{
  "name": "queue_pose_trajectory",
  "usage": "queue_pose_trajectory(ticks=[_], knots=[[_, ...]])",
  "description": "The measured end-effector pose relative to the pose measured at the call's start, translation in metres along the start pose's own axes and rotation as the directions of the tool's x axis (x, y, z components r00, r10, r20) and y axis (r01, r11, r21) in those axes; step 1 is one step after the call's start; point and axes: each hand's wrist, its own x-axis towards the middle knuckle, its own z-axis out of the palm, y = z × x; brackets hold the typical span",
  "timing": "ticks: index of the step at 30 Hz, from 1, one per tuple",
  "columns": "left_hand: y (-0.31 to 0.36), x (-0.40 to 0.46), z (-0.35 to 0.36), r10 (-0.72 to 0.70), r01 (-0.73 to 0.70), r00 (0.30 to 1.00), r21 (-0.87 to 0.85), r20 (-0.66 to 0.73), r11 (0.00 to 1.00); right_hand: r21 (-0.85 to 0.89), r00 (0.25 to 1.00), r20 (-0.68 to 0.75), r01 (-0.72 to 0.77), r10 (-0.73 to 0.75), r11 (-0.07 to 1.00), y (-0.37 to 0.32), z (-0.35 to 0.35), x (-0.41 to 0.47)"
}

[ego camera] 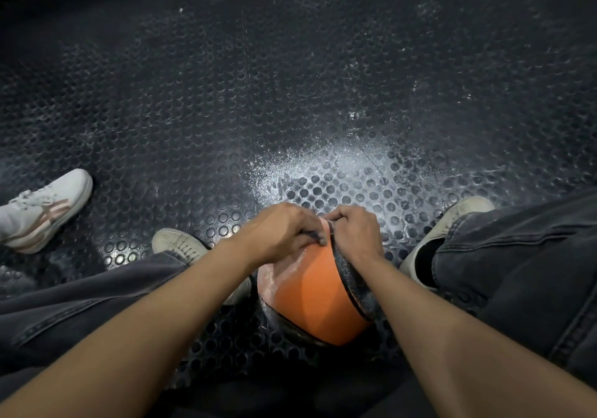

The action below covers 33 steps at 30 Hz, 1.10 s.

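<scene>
An orange ball (318,301) dusted with white powder sits on the floor between my feet. A black rubber strip (347,272) runs over its top and down its right side. My left hand (284,233) lies on the upper left of the ball, its curled fingers pinching the strip's top end. My right hand (353,231) grips the same strip from the right at the top of the ball. The fingertips of both hands meet there and hide the strip's end.
The black studded rubber floor (290,94) has a patch of white powder (323,165) just beyond the ball. My shoes (181,246) (452,220) and dark jeans flank the ball. Another person's white sneaker (48,207) stands at far left.
</scene>
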Motion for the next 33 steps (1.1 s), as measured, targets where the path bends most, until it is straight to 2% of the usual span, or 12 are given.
queue_pose_trajectory(ticks=[3,5,10,13,16,18,21,23,26,29,33], knots=[[0.005,-0.037,-0.006,0.124,-0.128,0.986,0.035,0.112,0.991,0.009,1.000,-0.007,-0.019,0.020,1.000,0.002,-0.001,0.001],[0.003,-0.045,-0.007,0.151,-0.158,0.981,0.047,0.124,0.986,-0.004,1.000,-0.002,-0.006,0.006,1.000,0.000,0.001,0.002],[0.005,-0.007,0.000,0.019,-0.017,0.999,0.061,-0.027,0.998,0.008,0.999,-0.029,-0.036,0.036,0.999,0.002,-0.001,0.005],[0.003,-0.033,0.006,0.065,-0.065,0.998,0.051,0.003,0.997,0.038,0.997,-0.041,-0.057,0.058,0.998,0.003,-0.002,0.008],[0.003,-0.052,0.007,0.046,-0.047,0.998,0.024,0.030,0.999,0.016,0.997,-0.062,-0.037,0.038,0.999,-0.002,-0.002,0.010],[0.004,-0.038,0.011,0.037,-0.034,0.997,0.043,-0.071,0.998,-0.028,0.994,-0.108,-0.022,0.019,0.999,-0.009,0.000,0.003],[0.008,-0.010,0.016,-0.077,0.089,0.970,0.040,-0.232,0.995,-0.134,0.987,-0.154,0.027,-0.047,0.991,-0.013,0.010,-0.013],[0.006,-0.013,0.017,-0.073,0.082,0.970,0.027,-0.231,0.996,-0.126,0.984,-0.162,0.052,-0.072,0.991,-0.010,0.013,-0.016],[-0.001,-0.044,0.009,0.016,-0.015,0.990,0.008,-0.141,1.000,-0.080,0.988,-0.145,0.045,-0.056,0.996,-0.008,0.011,-0.008],[-0.001,-0.050,0.010,0.059,-0.053,0.991,0.052,-0.118,0.997,-0.099,0.992,-0.121,0.032,-0.044,0.995,-0.011,0.008,-0.005],[0.014,-0.009,0.020,-0.105,0.112,0.956,0.013,-0.273,0.994,-0.125,0.992,-0.123,0.002,-0.018,0.992,-0.012,0.003,-0.006]])
